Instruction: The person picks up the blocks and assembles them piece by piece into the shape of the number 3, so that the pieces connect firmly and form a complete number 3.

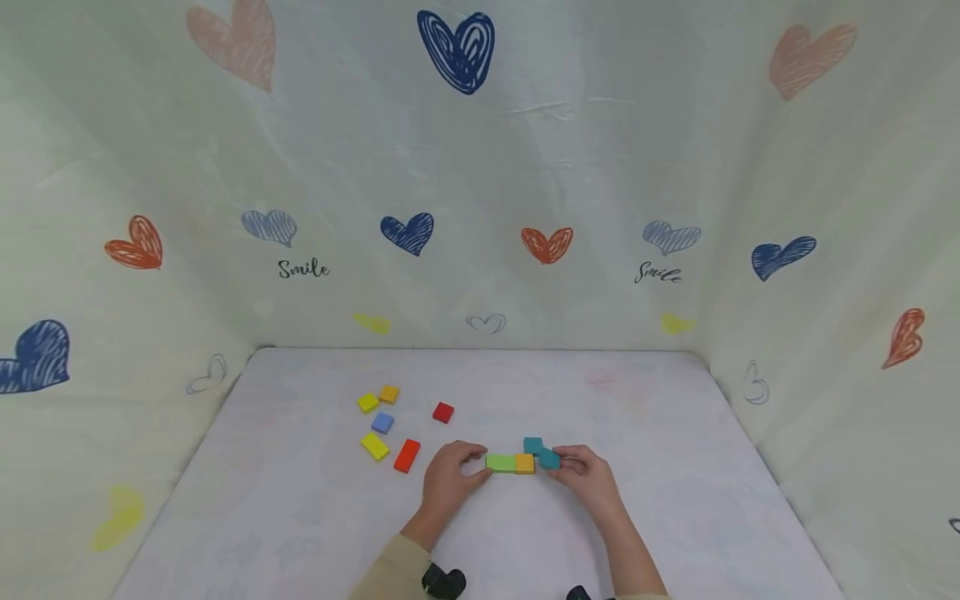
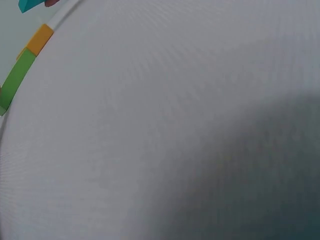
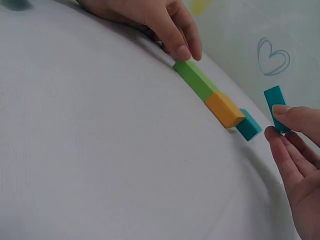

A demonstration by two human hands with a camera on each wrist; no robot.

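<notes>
Over the white, cloth-like worktop (image 1: 705, 508), with left hand (image 1: 449, 481) and right hand (image 1: 592, 483) respectively: pinching the smooth lime-green oblong block (image 1: 500, 463) steady against the smooth orange block (image 1: 525, 463); gripping a smooth teal block (image 1: 550, 459) aloft, ideally keeping it level.

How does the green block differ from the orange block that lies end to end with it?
The green block is clearly longer than the orange block. Fingertips of the left hand are at the green block's outer end, while the orange block is free of both hands. Both lie in one line on the table and look about equally wide.
</notes>
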